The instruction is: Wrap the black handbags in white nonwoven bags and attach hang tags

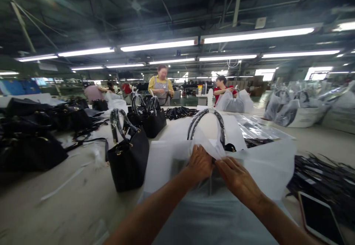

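Observation:
A translucent white sheet (266,163) lies around a bag that is mostly covered; its wrapped black handles (206,116) rise in an arch behind my hands. My left hand (200,162) has its fingers closed on the white sheet at the base of the handles. Just to its right, my right hand (235,176) pinches the sheet as well, with the fingertips of both hands nearly meeting. To the left stands an upright black handbag (129,160) with wrapped handles and gold rings, touched by neither hand.
More black handbags (154,121) stand behind, and a dark pile of bags (36,145) covers the left side. At right are black straps (324,178), a phone (321,219) and plastic-wrapped bags (299,108). People (161,86) work across the table.

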The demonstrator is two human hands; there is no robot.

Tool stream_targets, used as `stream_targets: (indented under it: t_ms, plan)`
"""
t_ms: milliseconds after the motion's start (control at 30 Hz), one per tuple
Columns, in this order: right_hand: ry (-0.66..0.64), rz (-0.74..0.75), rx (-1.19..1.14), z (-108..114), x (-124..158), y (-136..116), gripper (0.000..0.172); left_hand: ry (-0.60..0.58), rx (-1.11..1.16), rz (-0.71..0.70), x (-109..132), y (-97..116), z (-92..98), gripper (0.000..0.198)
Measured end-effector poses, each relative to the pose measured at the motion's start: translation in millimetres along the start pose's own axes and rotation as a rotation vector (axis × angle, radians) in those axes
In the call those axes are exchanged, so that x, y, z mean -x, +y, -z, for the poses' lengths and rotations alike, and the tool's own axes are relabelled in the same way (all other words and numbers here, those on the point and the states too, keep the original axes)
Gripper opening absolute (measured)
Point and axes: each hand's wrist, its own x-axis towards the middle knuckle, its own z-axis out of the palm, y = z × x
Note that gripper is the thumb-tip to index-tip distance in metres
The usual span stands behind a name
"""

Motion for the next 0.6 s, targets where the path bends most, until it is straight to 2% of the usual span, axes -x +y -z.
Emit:
stream_targets:
  t_ms: [100,167,233,333,400,533,600]
  plan:
    - [0.140,-0.112,-0.063,-10.1,9.1,0.8,0.029,0.027,-0.065,-0.054,3.2,-1.4,-2.1,0.032]
    - [0.177,-0.203,-0.084,-15.5,12.0,1.2,0.036,0.054,-0.110,-0.111,6.7,-3.5,-2.6,0.030]
    - [0.153,-0.208,-0.098,-19.7,14.4,0.9,0.032,0.087,-0.140,-0.190,12.1,-7.4,-0.9,0.026]
    - [0.102,-0.133,-0.106,-25.2,19.8,0.1,0.022,0.143,-0.161,-0.322,23.2,-15.9,7.5,0.023]
    - [0.077,-0.105,-0.102,-29.0,24.2,-0.2,0.023,0.177,-0.169,-0.395,29.7,-21.3,16.2,0.023]
    - [0.035,-0.072,-0.108,-34.5,30.4,-1.7,0.027,0.288,-0.224,-0.452,29.8,-24.7,28.5,0.034]
    - [0.025,-0.077,-0.112,-35.1,31.8,-2.6,0.027,0.261,-0.234,-0.459,24.2,-23.6,26.9,0.031]
